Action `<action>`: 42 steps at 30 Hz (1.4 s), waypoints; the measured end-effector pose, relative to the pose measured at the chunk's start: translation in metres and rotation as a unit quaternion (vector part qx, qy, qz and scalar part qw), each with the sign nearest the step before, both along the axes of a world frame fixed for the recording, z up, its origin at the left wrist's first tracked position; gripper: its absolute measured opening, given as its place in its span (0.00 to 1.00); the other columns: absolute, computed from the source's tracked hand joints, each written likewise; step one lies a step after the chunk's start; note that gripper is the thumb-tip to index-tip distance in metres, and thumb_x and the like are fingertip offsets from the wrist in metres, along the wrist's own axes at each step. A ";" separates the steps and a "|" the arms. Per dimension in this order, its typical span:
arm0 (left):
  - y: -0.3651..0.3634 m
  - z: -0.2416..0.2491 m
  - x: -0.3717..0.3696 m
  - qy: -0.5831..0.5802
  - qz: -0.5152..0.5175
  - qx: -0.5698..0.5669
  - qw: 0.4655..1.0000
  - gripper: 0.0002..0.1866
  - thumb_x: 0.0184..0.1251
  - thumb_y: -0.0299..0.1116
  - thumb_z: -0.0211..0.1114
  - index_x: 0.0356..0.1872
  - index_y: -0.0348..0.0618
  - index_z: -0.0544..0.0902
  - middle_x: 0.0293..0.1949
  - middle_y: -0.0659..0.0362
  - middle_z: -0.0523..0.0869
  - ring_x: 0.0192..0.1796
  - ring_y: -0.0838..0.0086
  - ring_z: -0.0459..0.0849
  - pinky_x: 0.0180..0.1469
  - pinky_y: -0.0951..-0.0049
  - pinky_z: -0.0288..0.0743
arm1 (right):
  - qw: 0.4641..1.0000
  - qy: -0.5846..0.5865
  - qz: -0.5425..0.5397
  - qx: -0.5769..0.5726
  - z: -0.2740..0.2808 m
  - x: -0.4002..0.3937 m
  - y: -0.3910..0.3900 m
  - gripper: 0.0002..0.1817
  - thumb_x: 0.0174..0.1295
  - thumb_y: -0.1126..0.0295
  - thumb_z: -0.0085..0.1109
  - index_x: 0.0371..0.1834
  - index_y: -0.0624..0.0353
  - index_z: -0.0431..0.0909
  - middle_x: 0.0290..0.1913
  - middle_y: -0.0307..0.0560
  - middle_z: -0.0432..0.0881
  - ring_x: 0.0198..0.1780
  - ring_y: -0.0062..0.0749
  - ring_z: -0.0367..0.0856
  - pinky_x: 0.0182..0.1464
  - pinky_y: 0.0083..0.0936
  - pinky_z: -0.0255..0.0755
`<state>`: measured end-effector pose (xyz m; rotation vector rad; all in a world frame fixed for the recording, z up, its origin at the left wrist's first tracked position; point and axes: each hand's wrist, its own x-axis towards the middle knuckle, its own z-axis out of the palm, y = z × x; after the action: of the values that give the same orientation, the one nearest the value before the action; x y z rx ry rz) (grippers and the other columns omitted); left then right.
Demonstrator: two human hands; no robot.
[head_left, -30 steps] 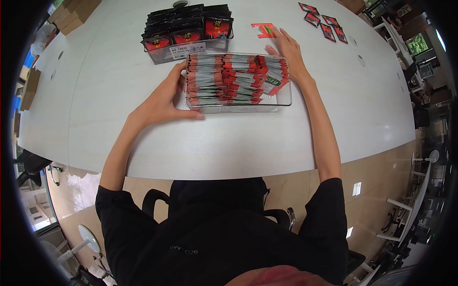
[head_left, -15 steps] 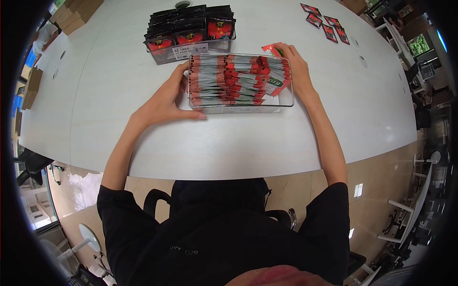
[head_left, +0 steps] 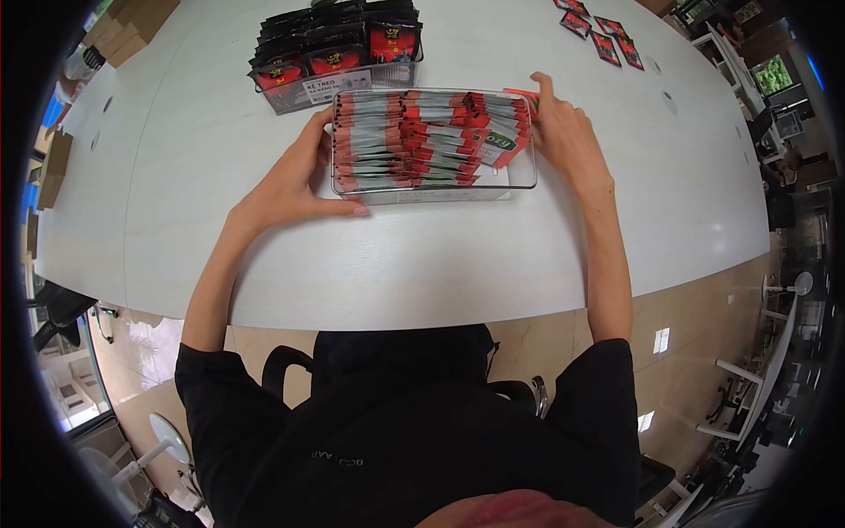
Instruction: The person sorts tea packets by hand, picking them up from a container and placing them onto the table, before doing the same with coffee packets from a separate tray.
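A clear plastic basket (head_left: 436,190) stands on the table in front of me, filled with rows of red and silver-grey sachets (head_left: 370,132). One sachet with a green patch lettered "ozy" (head_left: 498,146) lies tilted at the right end. My left hand (head_left: 299,176) is closed around the basket's left side, thumb along its front. At the back right corner, my right hand (head_left: 568,132) has a red sachet (head_left: 532,100) at its fingers, partly behind the basket's rim. Its index finger is raised; the thumb's grip is largely hidden.
Behind on the left stands another clear basket (head_left: 352,79) with a white label, packed with black and red sachets (head_left: 334,60). Several dark red sachets (head_left: 604,48) lie loose at the far right of the white table (head_left: 405,264). Cardboard boxes (head_left: 141,31) sit at the far left.
My right hand has shifted right, and the red sachet at its fingers has moved right with it. The view has shifted slightly; my left hand still holds the basket.
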<state>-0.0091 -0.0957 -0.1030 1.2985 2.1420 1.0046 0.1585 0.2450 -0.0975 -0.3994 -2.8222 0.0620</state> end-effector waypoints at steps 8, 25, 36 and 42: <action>0.000 0.000 -0.001 0.003 -0.002 0.002 1.000 0.67 0.42 0.48 0.89 0.79 0.37 0.51 0.75 0.44 0.64 0.76 0.55 0.66 0.76 0.54 0.64 | 0.994 0.051 -0.100 -0.001 0.023 0.014 0.032 0.12 0.66 0.71 0.64 0.51 0.56 0.77 0.38 0.50 0.90 0.36 0.46 0.89 0.39 0.37 0.79; 0.000 0.000 0.000 -0.003 -0.005 0.006 1.000 0.67 0.42 0.47 0.89 0.79 0.38 0.51 0.75 0.45 0.64 0.76 0.55 0.65 0.77 0.52 0.63 | 0.811 0.285 0.259 -0.440 0.020 0.002 -0.019 0.28 0.55 0.76 0.75 0.60 0.59 0.74 0.40 0.39 0.87 0.48 0.23 0.82 0.63 0.29 0.67; 0.000 0.002 0.001 -0.001 -0.002 -0.001 1.000 0.67 0.42 0.48 0.89 0.79 0.37 0.51 0.75 0.44 0.64 0.76 0.55 0.65 0.78 0.53 0.62 | 0.829 0.346 0.227 -0.375 0.022 0.007 -0.024 0.23 0.53 0.76 0.77 0.52 0.60 0.80 0.38 0.36 0.81 0.41 0.22 0.78 0.53 0.25 0.70; 0.000 0.000 0.000 0.007 0.001 -0.007 1.000 0.67 0.42 0.48 0.89 0.79 0.38 0.51 0.75 0.44 0.64 0.76 0.55 0.65 0.78 0.53 0.61 | 0.836 0.348 0.245 -0.346 0.026 0.009 -0.022 0.19 0.53 0.75 0.77 0.48 0.58 0.82 0.42 0.39 0.81 0.43 0.24 0.79 0.50 0.25 0.71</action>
<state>-0.0089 -0.0960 -0.1031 1.2998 2.1572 0.9822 0.1674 0.2229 -0.0719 0.2054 -2.0039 1.1114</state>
